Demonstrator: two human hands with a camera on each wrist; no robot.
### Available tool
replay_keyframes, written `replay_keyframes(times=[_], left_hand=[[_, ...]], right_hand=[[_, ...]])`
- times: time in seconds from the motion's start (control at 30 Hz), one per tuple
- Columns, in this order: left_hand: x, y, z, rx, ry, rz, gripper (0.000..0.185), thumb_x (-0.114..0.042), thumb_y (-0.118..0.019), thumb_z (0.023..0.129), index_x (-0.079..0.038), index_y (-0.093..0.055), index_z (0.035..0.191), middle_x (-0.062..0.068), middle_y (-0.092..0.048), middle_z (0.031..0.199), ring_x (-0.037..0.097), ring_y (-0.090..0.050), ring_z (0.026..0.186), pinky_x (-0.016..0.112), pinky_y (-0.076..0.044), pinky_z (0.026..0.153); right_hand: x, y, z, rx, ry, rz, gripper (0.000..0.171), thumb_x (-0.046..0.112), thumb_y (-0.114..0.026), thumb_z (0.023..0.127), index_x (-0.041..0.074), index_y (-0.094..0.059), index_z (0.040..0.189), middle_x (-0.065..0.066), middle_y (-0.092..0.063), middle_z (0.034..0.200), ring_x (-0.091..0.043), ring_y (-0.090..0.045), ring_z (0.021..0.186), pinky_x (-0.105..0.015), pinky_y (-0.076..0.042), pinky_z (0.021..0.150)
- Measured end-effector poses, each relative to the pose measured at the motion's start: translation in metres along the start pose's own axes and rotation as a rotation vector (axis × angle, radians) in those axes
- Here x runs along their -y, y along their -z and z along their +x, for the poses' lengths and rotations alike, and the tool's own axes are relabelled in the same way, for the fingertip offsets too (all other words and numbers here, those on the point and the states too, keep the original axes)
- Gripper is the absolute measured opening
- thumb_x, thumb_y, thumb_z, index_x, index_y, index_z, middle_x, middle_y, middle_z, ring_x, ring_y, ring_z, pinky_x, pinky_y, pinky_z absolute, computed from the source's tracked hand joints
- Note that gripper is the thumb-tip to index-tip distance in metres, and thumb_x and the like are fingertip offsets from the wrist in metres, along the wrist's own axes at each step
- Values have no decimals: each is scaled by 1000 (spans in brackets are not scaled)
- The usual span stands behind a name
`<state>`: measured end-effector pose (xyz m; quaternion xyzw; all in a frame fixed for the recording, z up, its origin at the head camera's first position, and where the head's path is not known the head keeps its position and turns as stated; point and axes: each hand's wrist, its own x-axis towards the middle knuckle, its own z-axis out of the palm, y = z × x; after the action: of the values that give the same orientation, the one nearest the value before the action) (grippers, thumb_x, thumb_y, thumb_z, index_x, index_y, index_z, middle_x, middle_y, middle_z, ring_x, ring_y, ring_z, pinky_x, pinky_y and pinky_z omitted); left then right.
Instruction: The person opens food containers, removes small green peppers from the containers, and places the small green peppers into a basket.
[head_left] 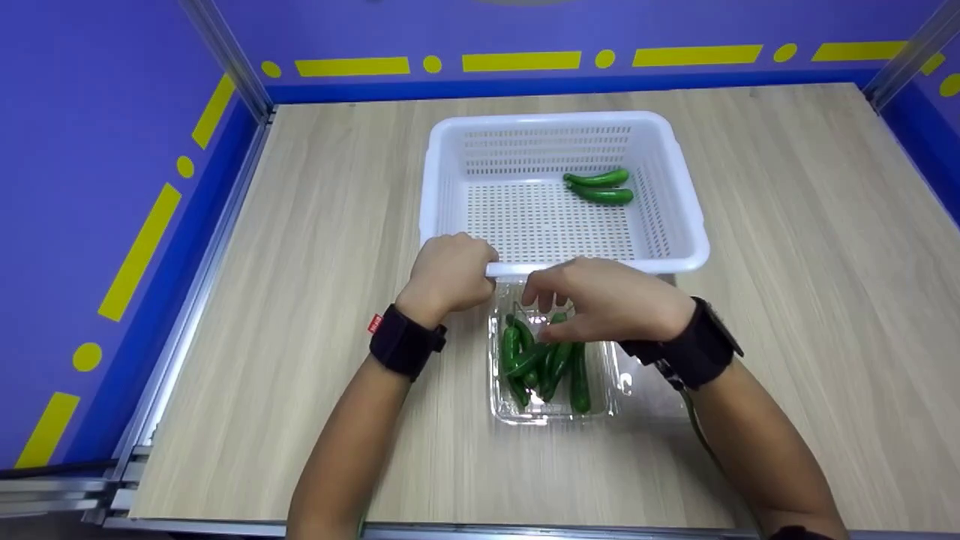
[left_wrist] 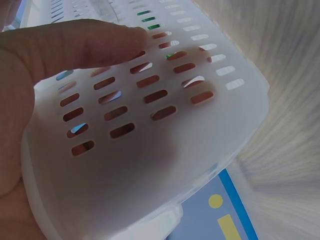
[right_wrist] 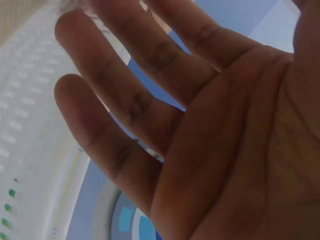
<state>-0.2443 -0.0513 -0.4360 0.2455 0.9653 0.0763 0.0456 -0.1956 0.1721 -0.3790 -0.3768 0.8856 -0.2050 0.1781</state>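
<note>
My left hand [head_left: 454,274] grips the front left part of the white plastic basket's rim [head_left: 547,120]. In the left wrist view its thumb [left_wrist: 95,42] lies along the slotted outer wall, and fingers show dimly through the slots. Over the back of a clear plastic box [head_left: 501,414], just in front of the basket, my right hand [head_left: 607,300] hovers with loosely bent fingers and an empty palm [right_wrist: 215,135]. Several green chili peppers [head_left: 580,382] lie in the box, partly hidden by that hand. Two more green chili peppers [head_left: 606,196] rest at the right inside the basket.
The basket and box stand on a light wood-grain table [head_left: 810,247]. Blue panels with yellow marks [head_left: 521,61] close off its back and sides. A metal rail [head_left: 199,300] runs along the left edge.
</note>
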Motion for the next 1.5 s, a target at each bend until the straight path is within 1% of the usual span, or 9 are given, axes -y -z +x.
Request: replay_keyframes(times=[0.2, 0.47, 0.67, 0.87, 1.03, 1.1, 1.3, 1.4, 1.5], left_hand=[[0, -1, 0, -10, -1, 5, 9, -15, -64, 78, -18, -62, 69, -2, -60, 66, 23, -57, 62, 45, -50, 58], [0, -1, 0, -1, -1, 9, 8, -15, -64, 79, -17, -65, 71, -1, -62, 68, 23, -58, 63, 45, -51, 61], [-1, -1, -1, -6, -3, 3, 11, -15, -64, 79, -17, -62, 69, -2, -61, 68, 23, -56, 63, 46, -51, 60], [-1, -1, -1, -17, -11, 4, 13, -15, -65, 79, -18, -61, 68, -2, -60, 66, 22, -55, 62, 46, -51, 60], [-2, 0, -1, -15, -9, 9, 9, -16, -65, 80, -17, -64, 71, -2, -59, 67, 21, -54, 61, 45, -50, 58], [-2, 1, -1, -11, -6, 8, 10, -16, -65, 80, -17, -63, 70, -3, -57, 66, 21, -53, 61, 44, -50, 58], [-2, 0, 0, -8, -5, 5, 13, -16, -65, 81, -17, -60, 68, -3, -56, 65, 22, -54, 61, 45, -50, 59], [-1, 0, 0, -9, -6, 9, 14, -16, -65, 80, -17, -59, 67, -2, -59, 66, 22, -56, 62, 46, -51, 60], [-1, -1, 0, -10, -6, 14, 15, -16, -64, 80, -18, -57, 66, -2, -59, 67, 23, -57, 64, 46, -51, 61]], right_hand=[[1, -10, 6, 20, 27, -26, 27, 27, -77, 84, 21, -70, 110, 2, -74, 100, -17, -70, 93, -36, -55, 83], [2, -19, 13, 34, 79, -43, 32, 8, -75, 78, 17, -71, 109, 3, -74, 98, -16, -69, 91, -35, -55, 80], [0, -27, 18, 53, 96, -47, 31, 5, -75, 75, 15, -71, 105, 1, -73, 95, -18, -68, 87, -36, -55, 78], [-2, -34, 22, 65, 78, -61, 31, 5, -76, 72, 14, -70, 101, 0, -73, 94, -19, -68, 85, -34, -55, 75], [-4, -41, 26, 71, 71, -101, 31, 6, -77, 70, 16, -71, 98, 1, -71, 90, -14, -63, 77, -31, -52, 68], [-3, -43, 26, 70, 74, -117, 33, 6, -77, 69, 17, -71, 99, 1, -71, 91, -14, -62, 77, -32, -52, 68], [-1, -45, 26, 74, 68, -136, 35, 4, -76, 69, 19, -72, 100, 1, -72, 94, -16, -66, 83, -34, -54, 73], [1, -47, 27, 84, 46, -180, 36, 2, -76, 69, 21, -72, 99, 3, -72, 95, -17, -67, 85, -35, -55, 74], [3, -51, 28, 95, 24, -235, 36, 0, -75, 68, 22, -73, 96, 4, -71, 93, -16, -67, 83, -36, -56, 71]])
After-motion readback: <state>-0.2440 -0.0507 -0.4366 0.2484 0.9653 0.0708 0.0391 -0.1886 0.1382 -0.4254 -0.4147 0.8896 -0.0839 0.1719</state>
